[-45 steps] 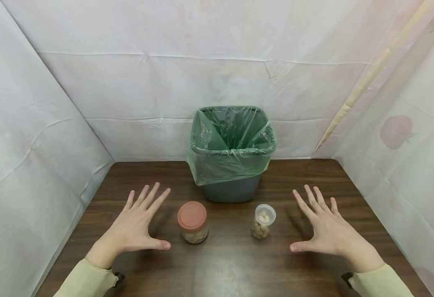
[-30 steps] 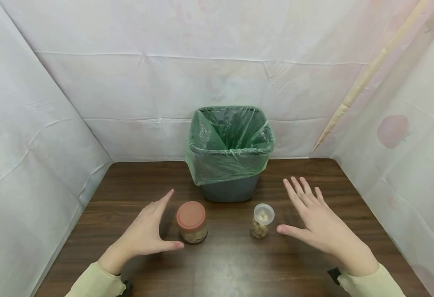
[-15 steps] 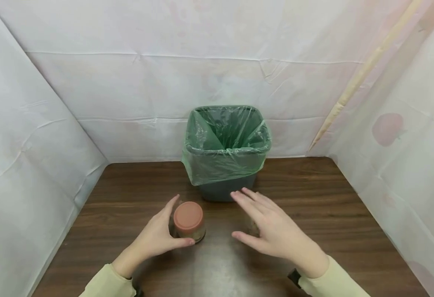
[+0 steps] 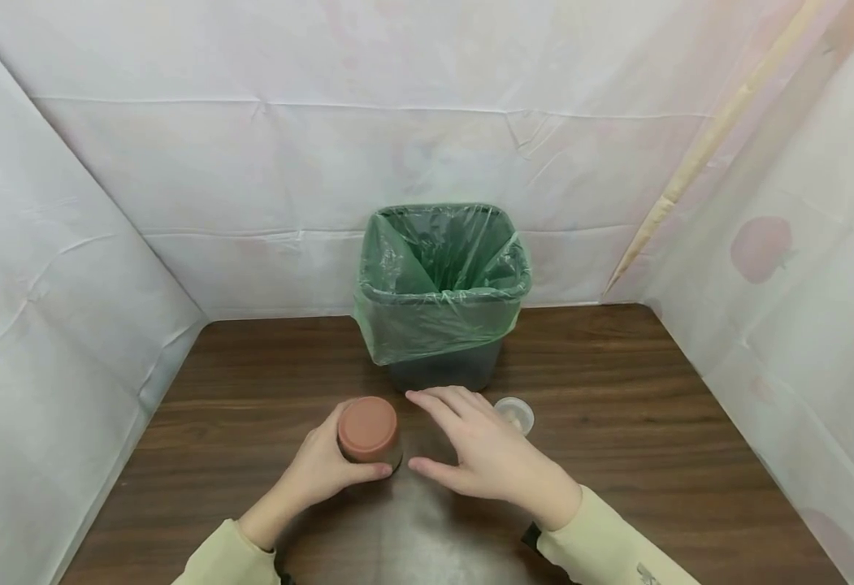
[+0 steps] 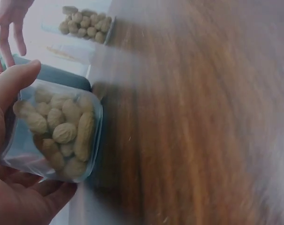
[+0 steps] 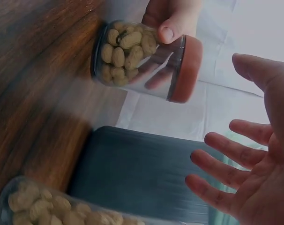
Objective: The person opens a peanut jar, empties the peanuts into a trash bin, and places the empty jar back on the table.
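Observation:
A clear jar of unshelled peanuts (image 5: 62, 131) with a reddish-brown lid (image 4: 368, 425) stands upright on the table. My left hand (image 4: 322, 465) grips it from the left, thumb on the near side and fingers around the far side. In the right wrist view the lid (image 6: 186, 69) sits on the jar. My right hand (image 4: 488, 455) hovers just right of that jar, fingers spread and apart from it, holding nothing. Behind the right hand is a smaller clear jar (image 4: 516, 413) with a translucent top, partly hidden; its nuts (image 6: 53, 206) show in the right wrist view.
A dark grey bin (image 4: 444, 370) lined with a green plastic bag (image 4: 434, 329) stands at the back middle of the brown wooden table (image 4: 631, 390). Pale patterned cloth (image 4: 236, 171) encloses the back and sides.
My left hand has moved right and taken hold of the lidded peanut jar. The right hand has swung left past the smaller jar towards the lidded one. The view has shifted slightly.

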A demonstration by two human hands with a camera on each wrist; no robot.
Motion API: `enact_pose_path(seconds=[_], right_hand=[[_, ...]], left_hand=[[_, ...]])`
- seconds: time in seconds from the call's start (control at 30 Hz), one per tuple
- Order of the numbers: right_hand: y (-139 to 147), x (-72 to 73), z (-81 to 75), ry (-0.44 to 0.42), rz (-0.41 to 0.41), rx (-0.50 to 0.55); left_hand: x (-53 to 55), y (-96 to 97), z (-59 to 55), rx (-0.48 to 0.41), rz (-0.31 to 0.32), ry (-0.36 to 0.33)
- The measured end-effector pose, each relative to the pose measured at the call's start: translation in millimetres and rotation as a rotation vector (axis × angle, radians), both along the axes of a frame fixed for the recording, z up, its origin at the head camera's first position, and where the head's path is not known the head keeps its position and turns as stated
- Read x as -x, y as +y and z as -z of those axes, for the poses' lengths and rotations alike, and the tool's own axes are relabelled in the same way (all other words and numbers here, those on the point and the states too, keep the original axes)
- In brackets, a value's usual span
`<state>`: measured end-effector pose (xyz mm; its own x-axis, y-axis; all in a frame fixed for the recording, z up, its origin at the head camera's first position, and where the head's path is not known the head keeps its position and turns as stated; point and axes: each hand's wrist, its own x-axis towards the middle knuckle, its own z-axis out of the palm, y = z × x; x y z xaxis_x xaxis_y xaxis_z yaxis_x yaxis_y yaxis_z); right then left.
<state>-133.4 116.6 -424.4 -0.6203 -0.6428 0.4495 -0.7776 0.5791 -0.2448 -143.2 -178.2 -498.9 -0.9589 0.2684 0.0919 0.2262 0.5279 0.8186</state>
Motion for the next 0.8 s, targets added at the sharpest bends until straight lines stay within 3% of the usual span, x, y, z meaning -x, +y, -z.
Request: enact_pose_path(seconds=[0.17,0.3,0.47,0.8], right_hand=[[-7,4.2,3.8,-0.040,0.031,-0.023],[-9,4.1,2.0,-0.064,0.040,-0.010],[-12,5.8,-3.9,-0.093,0.027,0.055],[-12,5.3,-6.5,-0.146,0.052,0.156]], left_hand=[[1.8,1.1,1.2,-0.031,0.007,0.019],[4.9,0.7,-3.2,-0.042,0.037,0.098],[6.9,4.6,-16.4,-0.053,0.040,0.188],[0.1,27.6,-41.0,0.000,0.016,0.327]])
